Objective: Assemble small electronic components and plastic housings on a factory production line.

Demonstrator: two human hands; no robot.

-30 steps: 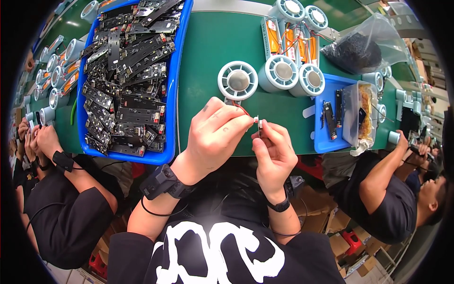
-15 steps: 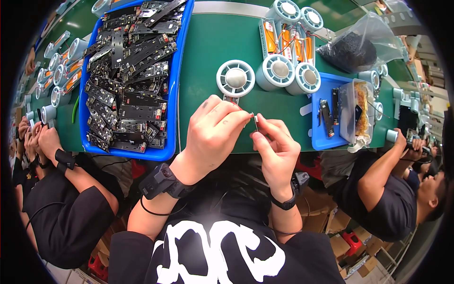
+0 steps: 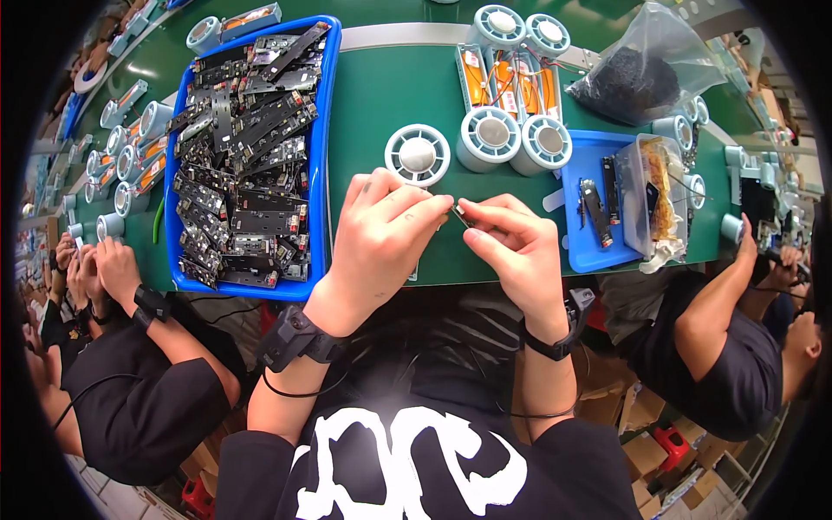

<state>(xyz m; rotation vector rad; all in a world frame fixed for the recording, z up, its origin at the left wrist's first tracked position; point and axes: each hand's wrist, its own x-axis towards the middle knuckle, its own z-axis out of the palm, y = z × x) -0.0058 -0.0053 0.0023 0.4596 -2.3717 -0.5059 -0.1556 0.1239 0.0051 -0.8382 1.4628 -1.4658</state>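
Note:
My left hand [image 3: 379,238] and my right hand [image 3: 518,251] meet at the fingertips over the table's near edge. Between them is a small, thin dark part [image 3: 460,216] with a light tip, pinched by my right thumb and forefinger. My left fingers are pressed together against its upper end; what they grip is mostly hidden. Just beyond my left hand stands a round light-blue fan-like unit [image 3: 417,156] with a silver centre. My left hand covers whatever lies right below that unit.
A blue tray [image 3: 324,173] heaped with black circuit boards stands at left. Several light-blue units [image 3: 490,139] with orange cells and red wires stand at the back. To the right are a small blue tray [image 3: 591,258], a clear plastic box [image 3: 637,195] and a bag [image 3: 646,78]. Co-workers sit on both sides.
The view has shifted slightly. The small part has tilted between my fingertips, and my right hand has turned, its fingers now reaching more sideways toward my left hand.

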